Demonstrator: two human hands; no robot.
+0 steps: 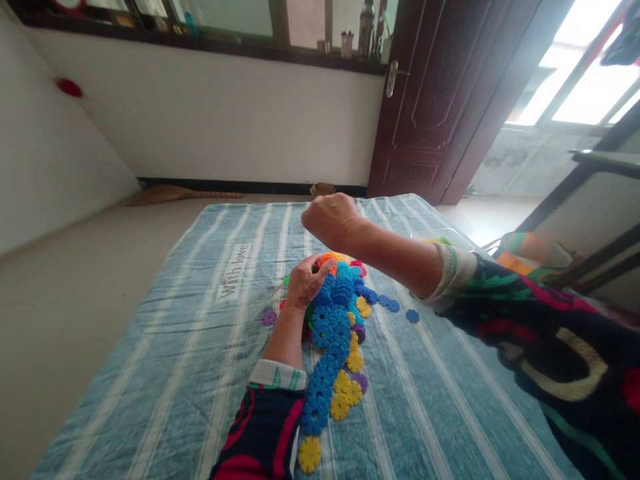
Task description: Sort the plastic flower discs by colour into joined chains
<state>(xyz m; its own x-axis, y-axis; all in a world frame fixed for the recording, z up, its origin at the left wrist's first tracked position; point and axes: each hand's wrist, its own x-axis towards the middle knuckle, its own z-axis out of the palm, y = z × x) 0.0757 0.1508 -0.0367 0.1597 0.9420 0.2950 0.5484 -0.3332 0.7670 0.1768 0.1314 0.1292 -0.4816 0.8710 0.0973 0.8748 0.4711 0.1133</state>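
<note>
Head view shows a bed with a striped blue cover [430,400]. On it lies a long chain of blue toy discs [333,333], with yellow discs [345,393] beside it. Left hand [306,283] curls its fingers around the far end of the chain. Right hand [330,220] hovers above, closed into a loose fist; I cannot tell what it holds.

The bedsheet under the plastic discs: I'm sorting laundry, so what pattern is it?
The bedsheet is blue-teal with pale lengthwise stripes, seen in the head view.
</note>
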